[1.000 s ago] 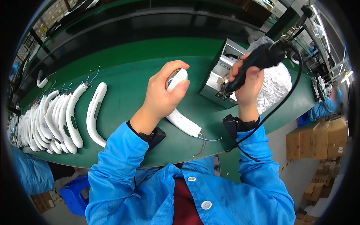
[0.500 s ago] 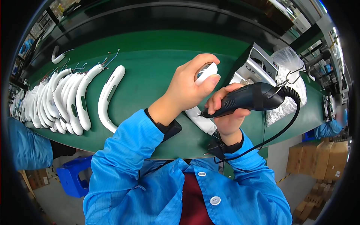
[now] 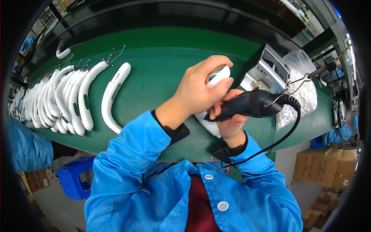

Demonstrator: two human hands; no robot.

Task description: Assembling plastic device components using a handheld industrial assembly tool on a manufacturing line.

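My left hand (image 3: 199, 85) is closed around a curved white plastic handle (image 3: 220, 77) with a dark inset. The handle's lower end runs down beneath my right hand (image 3: 231, 121), its middle hidden by my hands. My right hand grips a black electric screwdriver (image 3: 251, 104), held nearly level with its nose pointing left, at the handle's lower part. Whether the bit touches the handle I cannot tell. A coiled black cord (image 3: 295, 106) leaves the screwdriver's rear, where a wire hook (image 3: 291, 87) is also attached.
Another curved white handle (image 3: 110, 92) lies alone on the green table (image 3: 154, 69). At left is a long row of similar handles (image 3: 77, 100) with wires. A silver box (image 3: 266, 73) and a clear bag of white parts (image 3: 297, 89) stand at right. A blue stool (image 3: 75, 178) is below.
My right hand and the screwdriver have shifted slightly left, closer to my left hand. My left hand, still around the handle, has moved a little right.
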